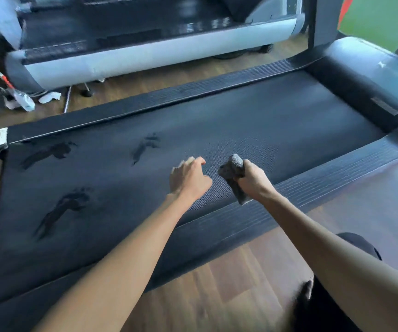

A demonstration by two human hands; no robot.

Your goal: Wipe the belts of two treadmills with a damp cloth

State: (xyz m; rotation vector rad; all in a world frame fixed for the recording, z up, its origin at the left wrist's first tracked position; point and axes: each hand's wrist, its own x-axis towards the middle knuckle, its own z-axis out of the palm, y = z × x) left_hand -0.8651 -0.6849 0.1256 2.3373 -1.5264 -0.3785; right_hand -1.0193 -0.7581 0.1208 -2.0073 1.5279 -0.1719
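Dark treadmill belt (pixel 253 121) beneath and beyond the fingers, second treadmill (pixel 126 61) far past the fingertips, left hand (pixel 189 179) fingers loosely curled, apart, holding nothing, right hand (pixel 253 182) fingers clamped round bunched grey cloth (pixel 232 168), just right of the left fingertips

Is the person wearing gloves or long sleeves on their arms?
No gloves. The left hand and the right hand are both bare. Both forearms are bare too, all the way to the picture's edge, so no sleeves show. No watch or bracelet shows on either wrist.
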